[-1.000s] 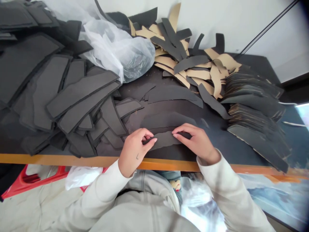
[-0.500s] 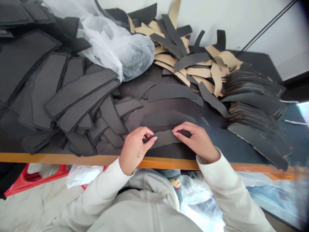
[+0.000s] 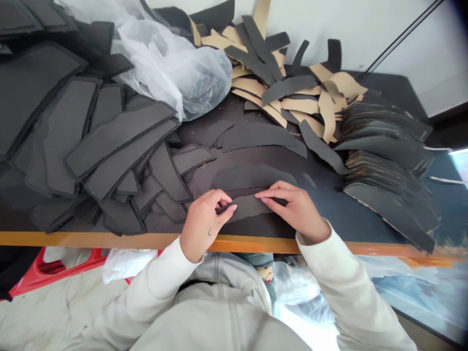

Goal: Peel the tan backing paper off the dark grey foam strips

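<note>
A curved dark strip [image 3: 248, 206] spans the space between my hands near the table's front edge. My left hand [image 3: 209, 219] pinches its left end between thumb and fingers. At the other side, my right hand [image 3: 298, 207] has thumb and fingertips closed on the strip's upper edge, and part of the strip is hidden under that hand. Just beyond lies another curved dark piece [image 3: 252, 176] flat on the table. Farther back rests a longer dark curved piece [image 3: 261, 138].
Thick dark pieces [image 3: 120, 139] are heaped at the left, beside a clear plastic bag [image 3: 204, 78]. Tan and black strips [image 3: 288, 105] lie jumbled at the back. Fanned dark stacks [image 3: 387, 170] stand at the right. An orange edge [image 3: 256, 243] borders the table [image 3: 325, 214].
My right hand has slid slightly left along the strip's upper edge, closer to my left hand. My left hand keeps its pinch. The whole view has shifted a little.
</note>
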A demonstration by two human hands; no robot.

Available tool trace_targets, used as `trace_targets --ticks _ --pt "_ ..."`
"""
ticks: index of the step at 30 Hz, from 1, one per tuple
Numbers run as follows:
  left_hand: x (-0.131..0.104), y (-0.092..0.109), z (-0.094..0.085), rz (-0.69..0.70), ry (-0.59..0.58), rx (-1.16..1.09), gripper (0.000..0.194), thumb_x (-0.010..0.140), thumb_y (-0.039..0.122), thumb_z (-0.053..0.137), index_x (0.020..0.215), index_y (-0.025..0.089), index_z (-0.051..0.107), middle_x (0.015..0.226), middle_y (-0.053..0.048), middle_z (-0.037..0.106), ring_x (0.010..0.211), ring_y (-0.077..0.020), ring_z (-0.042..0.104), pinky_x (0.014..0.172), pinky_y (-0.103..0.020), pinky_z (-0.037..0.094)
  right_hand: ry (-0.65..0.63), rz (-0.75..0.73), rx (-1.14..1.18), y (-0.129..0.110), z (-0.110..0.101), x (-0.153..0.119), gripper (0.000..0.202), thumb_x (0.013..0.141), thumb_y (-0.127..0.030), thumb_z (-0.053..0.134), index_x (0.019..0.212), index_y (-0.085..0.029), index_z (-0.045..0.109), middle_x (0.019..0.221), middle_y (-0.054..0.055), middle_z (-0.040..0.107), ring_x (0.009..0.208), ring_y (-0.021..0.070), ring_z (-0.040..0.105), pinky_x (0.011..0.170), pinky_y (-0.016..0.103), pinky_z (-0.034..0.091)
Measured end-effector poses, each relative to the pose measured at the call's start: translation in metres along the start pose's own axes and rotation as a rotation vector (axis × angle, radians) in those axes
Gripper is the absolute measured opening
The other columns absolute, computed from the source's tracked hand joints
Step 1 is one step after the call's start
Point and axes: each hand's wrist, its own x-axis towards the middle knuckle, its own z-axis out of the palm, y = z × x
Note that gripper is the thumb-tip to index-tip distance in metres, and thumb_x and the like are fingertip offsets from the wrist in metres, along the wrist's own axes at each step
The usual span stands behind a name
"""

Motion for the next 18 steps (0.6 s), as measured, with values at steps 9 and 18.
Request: trace_targets --ticks 9,18 --pt "-0.002 0.002 -0.003 0.068 -0.045 0.136 0.004 0.088 0.025 0.064 0.087 0.023 0.06 0.081 0.002 0.063 0.073 -0.0147 0.06 0.069 -0.026 0.045 -0.022 -0.03 -0.057 0.0 0.0 0.0 0.023 0.091 -0.026 0.058 0.102 -0.031 0.077 0.086 0.003 0.066 0.077 0.0165 0.063 0.073 0.032 0.051" --pt "-0.014 0.006 -0.048 -0.121 -0.103 0.103 0.023 0.086 0.044 0.065 0.08 0.022 0.06 0.072 0.002 0.069 0.063 -0.0155 0.064 0.062 -0.027 0.045 -0.017 -0.052 -0.067 -0.001 -0.001 0.001 0.021 0.09 -0.03 0.059 0.099 -0.03 0.078 0.086 0.003 0.068 0.077 0.0174 0.065 0.073 0.032 0.051"
